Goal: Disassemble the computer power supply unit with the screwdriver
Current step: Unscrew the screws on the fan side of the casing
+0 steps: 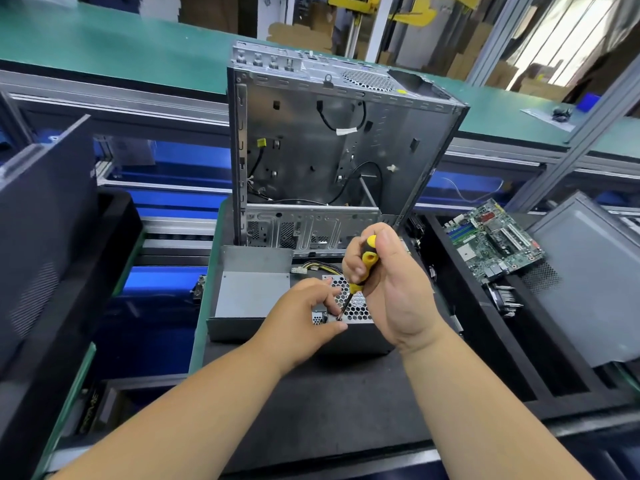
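The power supply unit (pixel 353 306) is seen lying on the black mat (pixel 329 403) just in front of the open computer case (pixel 329 150). It is a grey metal box whose upturned face is a honeycomb grille; part of that face is hidden by the hands. A bundle of yellow and black wires (pixel 313 266) with a white connector is seen at its far edge. A bent grey sheet-metal cover (pixel 252 289) lies touching it on the left.

The screwdriver (pixel 360 275), yellow and black in the handle, is gripped in the right hand (pixel 384 282), fingers curled round it, with the tip set down on the grille. The shaft near the tip is pinched by the left hand (pixel 308 310).

A green motherboard (pixel 491 237) lies well apart to the right, beside a grey side panel (pixel 588 278).
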`<state>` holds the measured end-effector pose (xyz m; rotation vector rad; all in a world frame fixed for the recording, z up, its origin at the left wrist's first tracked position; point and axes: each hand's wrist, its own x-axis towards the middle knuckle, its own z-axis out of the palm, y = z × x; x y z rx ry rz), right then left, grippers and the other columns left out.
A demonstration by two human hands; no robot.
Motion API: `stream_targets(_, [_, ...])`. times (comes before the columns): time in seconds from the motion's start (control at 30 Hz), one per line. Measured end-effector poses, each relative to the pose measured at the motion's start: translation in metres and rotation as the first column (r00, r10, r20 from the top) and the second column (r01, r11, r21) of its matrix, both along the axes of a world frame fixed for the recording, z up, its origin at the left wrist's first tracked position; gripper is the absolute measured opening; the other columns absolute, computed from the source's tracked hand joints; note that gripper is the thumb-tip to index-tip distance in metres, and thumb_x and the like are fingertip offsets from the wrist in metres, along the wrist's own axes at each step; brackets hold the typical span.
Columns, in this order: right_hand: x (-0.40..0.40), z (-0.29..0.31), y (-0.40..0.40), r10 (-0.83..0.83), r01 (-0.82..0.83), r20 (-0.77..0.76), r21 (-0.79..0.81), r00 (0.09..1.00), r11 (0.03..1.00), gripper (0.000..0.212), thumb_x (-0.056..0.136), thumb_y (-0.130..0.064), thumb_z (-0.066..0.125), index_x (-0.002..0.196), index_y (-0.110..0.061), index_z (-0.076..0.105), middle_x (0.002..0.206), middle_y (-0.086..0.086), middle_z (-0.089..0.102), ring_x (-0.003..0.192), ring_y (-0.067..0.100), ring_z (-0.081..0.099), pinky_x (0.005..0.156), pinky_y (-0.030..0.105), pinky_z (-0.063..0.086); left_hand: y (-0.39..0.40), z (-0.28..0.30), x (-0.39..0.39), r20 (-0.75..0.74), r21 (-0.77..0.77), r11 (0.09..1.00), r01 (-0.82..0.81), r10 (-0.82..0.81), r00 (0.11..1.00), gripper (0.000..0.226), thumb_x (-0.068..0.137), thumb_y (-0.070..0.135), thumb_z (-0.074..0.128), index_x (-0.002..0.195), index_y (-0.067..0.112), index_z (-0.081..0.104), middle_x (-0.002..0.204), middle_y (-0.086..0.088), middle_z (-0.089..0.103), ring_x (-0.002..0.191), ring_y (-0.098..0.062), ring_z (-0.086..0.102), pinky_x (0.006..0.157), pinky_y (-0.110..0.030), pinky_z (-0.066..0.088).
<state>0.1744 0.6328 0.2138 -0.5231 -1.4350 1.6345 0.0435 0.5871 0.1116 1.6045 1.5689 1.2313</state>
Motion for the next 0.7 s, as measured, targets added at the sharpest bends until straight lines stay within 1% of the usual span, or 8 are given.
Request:
stream_targets(0.1, [0.005,0.001,0.004,0.026,-0.027,-0.02,-0.032,0.999,0.999,0.021,0.099,-0.027,0.038,0.086,-0.012,0.043,0.072,0.008,0.043,0.068,0.023,0.037,0.068,0.031,0.036,0.001,-0.001,0.0,0.007,-0.018,1.0,-0.003,0.003,1.0,0.027,0.072,0.016,0.085,0.072,0.03,0.062,0.115,0.017,0.059,0.119,0.02,0.045,0.095,0.001,0.028])
stream_targets(0.2, [0.011,0.0,0.008,-0.016,0.016,0.018,-0.02,1.0,1.0,0.022,0.098,-0.028,0.041,0.089,-0.01,0.05,0.08,0.008,0.052,0.076,0.024,0.048,0.08,0.045,0.035,0.002,-0.001,-0.001,-0.001,-0.03,1.0,-0.005,0.005,1.0,0.025,0.073,0.016,0.085,0.074,0.027,0.063,0.113,0.019,0.059,0.116,0.025,0.043,0.091,0.005,0.025])
stream_targets(0.23, [0.013,0.0,0.009,-0.027,0.028,0.039,-0.017,0.999,0.999,0.024,0.098,-0.029,0.041,0.089,-0.011,0.054,0.082,0.008,0.054,0.079,0.024,0.051,0.081,0.046,0.036,0.002,-0.001,-0.001,-0.003,-0.034,0.999,-0.007,0.007,1.0,0.024,0.073,0.017,0.085,0.074,0.027,0.063,0.114,0.02,0.059,0.115,0.026,0.042,0.09,0.006,0.025])
stream_targets(0.33, [0.017,0.003,0.011,-0.036,0.038,0.092,-0.02,0.995,0.999,0.029,0.098,-0.03,0.041,0.089,-0.012,0.062,0.082,0.008,0.057,0.081,0.025,0.055,0.078,0.042,0.04,0.001,0.0,0.0,-0.003,-0.038,0.999,-0.011,0.011,1.0,0.024,0.074,0.019,0.085,0.074,0.028,0.063,0.115,0.019,0.059,0.115,0.023,0.045,0.091,0.006,0.026])
stream_targets(0.43, [0.013,0.002,0.009,0.001,0.001,0.03,-0.077,1.0,0.997,0.038,0.103,-0.031,0.035,0.085,-0.01,0.062,0.075,0.006,0.052,0.072,0.02,0.05,0.081,0.044,0.036,0.0,0.002,0.001,-0.001,-0.036,0.999,-0.008,0.008,1.0,0.024,0.074,0.017,0.085,0.073,0.028,0.063,0.114,0.017,0.059,0.117,0.019,0.047,0.093,0.003,0.028])
stream_targets(0.57, [0.006,0.002,0.008,0.045,-0.052,-0.045,-0.168,0.998,0.984,0.049,0.104,-0.04,0.03,0.077,-0.011,0.059,0.066,0.004,0.038,0.064,0.019,0.035,0.067,0.031,0.033,-0.001,0.002,0.001,0.006,-0.014,1.0,-0.011,0.011,1.0,0.023,0.074,0.013,0.084,0.074,0.024,0.063,0.114,0.014,0.06,0.115,0.025,0.043,0.09,0.005,0.026])
stream_targets(0.63, [0.006,0.004,0.009,0.055,-0.064,-0.05,-0.189,0.997,0.98,0.048,0.101,-0.045,0.032,0.078,-0.011,0.056,0.065,0.004,0.035,0.062,0.019,0.033,0.063,0.03,0.03,-0.001,0.003,0.002,0.007,-0.01,1.0,-0.006,0.006,1.0,0.023,0.074,0.013,0.084,0.075,0.024,0.063,0.114,0.012,0.061,0.116,0.025,0.043,0.091,0.005,0.026])
stream_targets(0.7, [0.007,0.006,0.009,0.05,-0.058,-0.045,-0.2,0.998,0.978,0.035,0.098,-0.04,0.039,0.083,-0.011,0.053,0.066,0.003,0.035,0.062,0.018,0.033,0.064,0.031,0.029,-0.002,0.005,0.002,0.008,-0.004,1.0,-0.001,0.001,1.0,0.024,0.074,0.013,0.084,0.075,0.025,0.063,0.115,0.01,0.061,0.115,0.025,0.043,0.091,0.004,0.026])
